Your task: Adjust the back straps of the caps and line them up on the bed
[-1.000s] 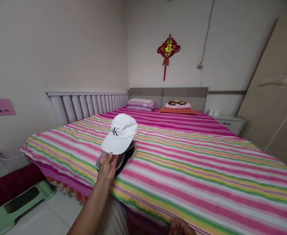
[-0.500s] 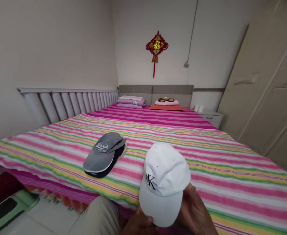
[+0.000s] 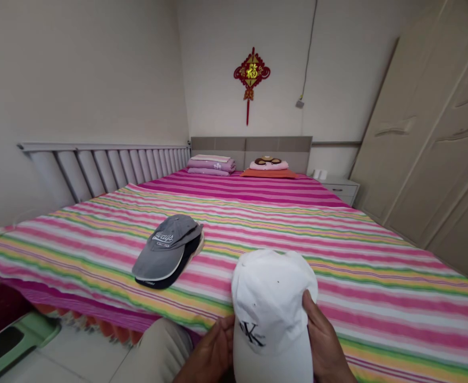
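Observation:
A white cap (image 3: 276, 298) with a black "K" logo is at the bed's near edge, its brim pointing down toward me. My right hand (image 3: 325, 340) grips its right side, thumb on top of the crown and the other fingers hidden beneath. On the other side, my left hand (image 3: 216, 346) is against the cap's left edge, with its fingertips partly hidden by the cap. A gray cap (image 3: 164, 250) with white lettering lies on the bed to the left, stacked over a dark cap (image 3: 178, 276) and a beige one that barely shows.
The bed (image 3: 110, 239) has a striped cover. Folded purple bedding (image 3: 212, 166) and a pink pile (image 3: 269, 165) sit by the headboard. A green stool (image 3: 34, 330) stands at the lower left, a nightstand (image 3: 341, 189) at the back right.
The white cap has moved lower and turned slightly. My left hand has shifted from its brim to its left side; my right thumb now lies on the crown. The view has shifted slightly.

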The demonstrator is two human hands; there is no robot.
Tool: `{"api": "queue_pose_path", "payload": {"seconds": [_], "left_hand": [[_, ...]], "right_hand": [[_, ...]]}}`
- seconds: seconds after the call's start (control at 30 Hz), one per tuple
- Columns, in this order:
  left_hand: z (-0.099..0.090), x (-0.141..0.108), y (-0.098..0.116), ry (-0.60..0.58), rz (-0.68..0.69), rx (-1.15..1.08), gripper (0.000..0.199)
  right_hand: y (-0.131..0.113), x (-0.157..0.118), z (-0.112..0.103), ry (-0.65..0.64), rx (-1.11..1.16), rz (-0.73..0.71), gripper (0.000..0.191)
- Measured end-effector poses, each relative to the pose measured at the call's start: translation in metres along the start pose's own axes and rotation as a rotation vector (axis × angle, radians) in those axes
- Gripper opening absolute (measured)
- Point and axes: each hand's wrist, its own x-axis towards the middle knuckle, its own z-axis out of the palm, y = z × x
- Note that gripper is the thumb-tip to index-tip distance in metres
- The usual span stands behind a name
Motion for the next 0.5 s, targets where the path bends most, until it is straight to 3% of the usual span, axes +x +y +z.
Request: {"api": "queue_pose_path", "payload": {"seconds": [0.2, 0.3, 0.5], "left_hand": [[0.015, 0.017, 0.038, 0.095, -0.009, -0.020, 0.039], [0.034, 0.020, 0.051, 0.116, -0.012, -0.004, 0.039], [0.064, 0.018, 0.057, 0.128, 0.153, 0.062, 0.022]], "right_hand": [[0.005, -0.007, -0.019, 0.091, -0.123, -0.083, 0.033], [0.008, -0.011, -0.033, 0.039, -0.144, -0.090, 0.032], [0.012, -0.018, -0.046, -0.068, -0.180, -0.062, 0.031]]}}
